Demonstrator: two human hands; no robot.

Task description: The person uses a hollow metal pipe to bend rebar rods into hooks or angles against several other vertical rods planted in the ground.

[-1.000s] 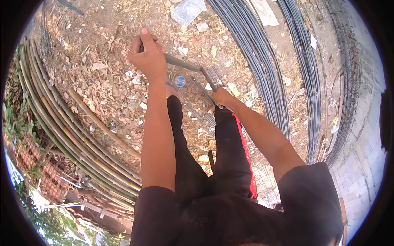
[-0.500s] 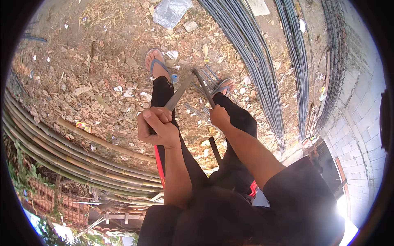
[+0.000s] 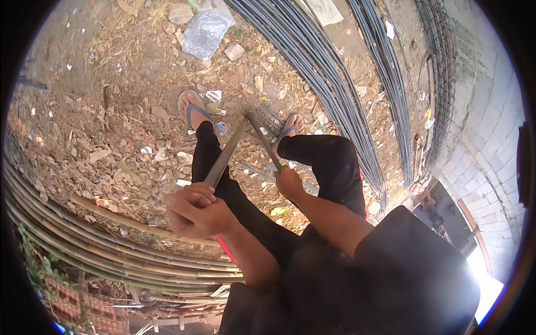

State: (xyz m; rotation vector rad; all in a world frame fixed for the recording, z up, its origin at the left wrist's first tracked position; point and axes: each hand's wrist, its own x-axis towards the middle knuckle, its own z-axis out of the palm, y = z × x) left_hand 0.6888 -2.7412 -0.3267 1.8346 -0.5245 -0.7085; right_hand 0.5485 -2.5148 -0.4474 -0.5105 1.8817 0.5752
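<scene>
Outdoors, a person in black clothes stood with feet apart on leaf-littered ground [image 3: 72, 117], both hands in front of them, each gripping one arm of a V of two metal bars. The left hand [image 3: 199, 211] was curled round the near end of a flat grey bar [image 3: 226, 159], its fingers partly hiding the grip; the right hand [image 3: 289, 182] was closed around a thinner dark bar [image 3: 264, 133]. The bars met at their far ends, ahead of and between the sandalled left foot [image 3: 192, 106] and right foot [image 3: 290, 128]; whether they were hinged or only touching could not be made out. Short steel rods [image 3: 272, 115] lay beside the right foot, under and near the dark bar. As for progress, both grips looked already taken and the bars stood spread rather than closed together; nothing visibly sat between their arms, and no finished piece could be picked out, so the handling seemed partway along, with the bars not yet put down. Long steel rods [image 3: 312, 72] curved along the ground's right side, towards a block wall [image 3: 486, 145]; bamboo poles [image 3: 123, 240] lined its near left edge, and a clear plastic bag [image 3: 206, 34] lay towards the far edge.
</scene>
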